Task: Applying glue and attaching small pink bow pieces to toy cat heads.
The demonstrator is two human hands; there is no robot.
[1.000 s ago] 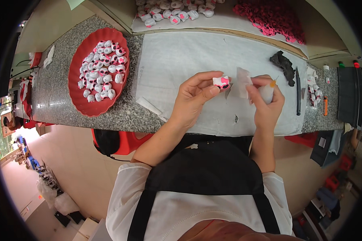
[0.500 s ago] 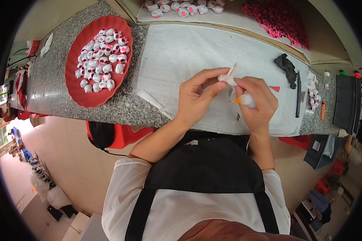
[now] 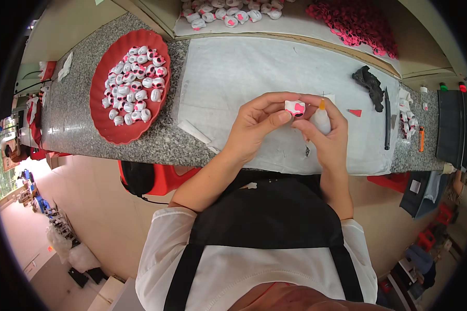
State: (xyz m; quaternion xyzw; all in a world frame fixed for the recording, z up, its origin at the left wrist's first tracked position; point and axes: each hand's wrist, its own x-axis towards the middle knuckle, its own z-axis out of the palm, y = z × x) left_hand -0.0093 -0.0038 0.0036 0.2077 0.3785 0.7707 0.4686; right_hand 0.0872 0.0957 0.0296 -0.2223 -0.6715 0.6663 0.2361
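Observation:
Over the white sheet (image 3: 228, 67), my left hand (image 3: 246, 124) pinches a small white piece with pink and black markings (image 3: 295, 108), shaped like a little animal head. The fingertips of my right hand (image 3: 333, 136) meet the far and right sides of the same piece. That right hand also keeps a small white squeeze bottle (image 3: 321, 122) tucked against its palm, the orange-yellow nozzle pointing away from me. Similar little heads (image 3: 123, 89) lie in a red scalloped plate (image 3: 99, 116) to the left.
A crumpled black lump (image 3: 368, 85), a dark pen-like tool (image 3: 387, 122) and a red scrap (image 3: 355, 112) lie to the right. Beyond is an orange stick (image 3: 421, 139). More white pieces (image 3: 233, 15) and a pink pile (image 3: 355, 26) fill the shelf behind.
The bottle's nozzle has swung from pointing left to pointing away from me. My right fingers have shifted round the white piece, whose pink-marked side now shows; a pale wispy bit above it no longer shows.

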